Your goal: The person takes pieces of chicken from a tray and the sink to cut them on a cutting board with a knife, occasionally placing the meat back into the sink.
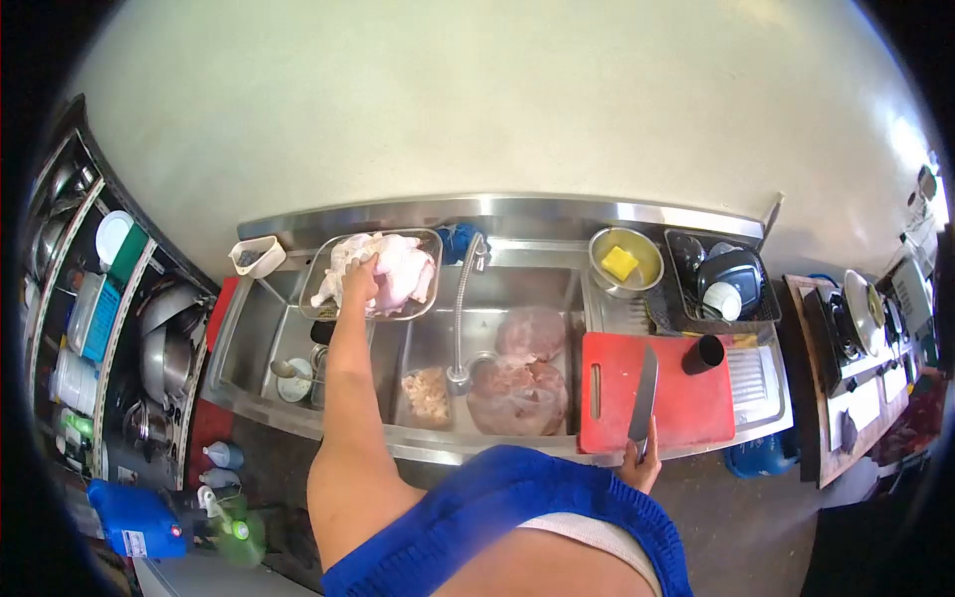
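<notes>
Raw chicken is heaped in a clear rectangular tray across the back of the left sink. My left hand reaches into this tray, its fingers closed on the chicken at the left side. A large kitchen knife is in my right hand, held by its handle near the front edge of the sink unit. The blade points away from me over a red cutting board. On the board's right side stands a dark cup.
Large slabs of raw meat lie in the right basin beside a container of small pale pieces. A flexible faucet hangs between. Behind the board are a steel bowl with a yellow sponge and a dish rack.
</notes>
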### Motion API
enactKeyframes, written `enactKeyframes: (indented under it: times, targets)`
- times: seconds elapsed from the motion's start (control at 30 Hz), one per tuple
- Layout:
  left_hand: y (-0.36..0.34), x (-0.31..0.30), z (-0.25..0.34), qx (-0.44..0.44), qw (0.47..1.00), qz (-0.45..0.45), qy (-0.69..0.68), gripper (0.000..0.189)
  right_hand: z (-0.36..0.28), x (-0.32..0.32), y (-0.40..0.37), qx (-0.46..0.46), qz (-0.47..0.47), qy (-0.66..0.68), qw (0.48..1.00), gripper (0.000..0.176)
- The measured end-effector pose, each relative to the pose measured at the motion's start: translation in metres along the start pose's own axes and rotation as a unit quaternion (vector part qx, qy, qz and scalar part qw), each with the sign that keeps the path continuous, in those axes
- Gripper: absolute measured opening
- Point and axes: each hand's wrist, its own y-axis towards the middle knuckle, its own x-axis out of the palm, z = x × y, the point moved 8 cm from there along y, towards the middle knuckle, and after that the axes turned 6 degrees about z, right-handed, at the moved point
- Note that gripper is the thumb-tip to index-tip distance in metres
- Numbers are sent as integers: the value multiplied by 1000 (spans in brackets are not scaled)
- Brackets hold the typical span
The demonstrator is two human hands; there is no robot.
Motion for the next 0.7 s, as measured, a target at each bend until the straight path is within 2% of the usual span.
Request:
enactKeyframes:
  times: [0.07,0.13,0.17,0.2,0.23,0.27,0.3,0.33,0.4,0.47,0.5,0.53,0.57,0.6,0.63,0.67,0.7]
  targets:
    - [-6,6,-8,-39,999,-6,-31,54,-5,-2,0,9,-6,8,1000,64]
    - [16,20,-22,-21,998,-3,53,55,1,-4,2,84,-25,12,996,62]
    - [26,26,-16,-7,996,-3,93,55,9,-2,6,88,-24,6,996,62]
    - [26,7,1,-34,998,13,56,55,12,-1,10,27,-5,14,1000,62]
    - [23,-27,24,-57,998,24,20,54,13,-6,8,-30,15,20,999,62]
    - [26,-56,49,-34,992,81,-91,55,13,-9,6,29,-8,6,1000,62]
    - [31,-73,73,18,990,101,-97,56,12,-8,7,81,-29,-5,996,63]
    - [24,-104,106,53,981,133,-131,55,13,-10,8,87,-25,-14,996,63]
    - [0,-164,173,138,948,208,-195,53,4,-8,16,-14,-23,-18,999,64]
    - [-42,-216,241,184,920,216,-272,50,12,-6,22,-5,-33,-5,999,64]
    - [-58,-226,271,213,899,203,-324,48,17,-3,28,3,-46,13,999,64]
    - [-74,-228,297,241,877,187,-372,45,18,-2,35,-27,-35,-17,999,63]
    - [-82,-211,320,248,866,142,-409,41,34,4,44,-25,-35,-17,999,63]
    - [-98,-200,345,298,835,101,-452,42,55,12,52,-40,-42,-3,998,62]
    - [-107,-163,365,308,831,31,-461,39,66,18,53,-54,-56,11,997,62]
    - [-126,-128,382,245,841,-166,-452,37,62,18,49,-51,-69,11,996,62]
    - [-144,-94,392,274,838,-230,-412,38,62,20,48,55,-94,48,993,60]
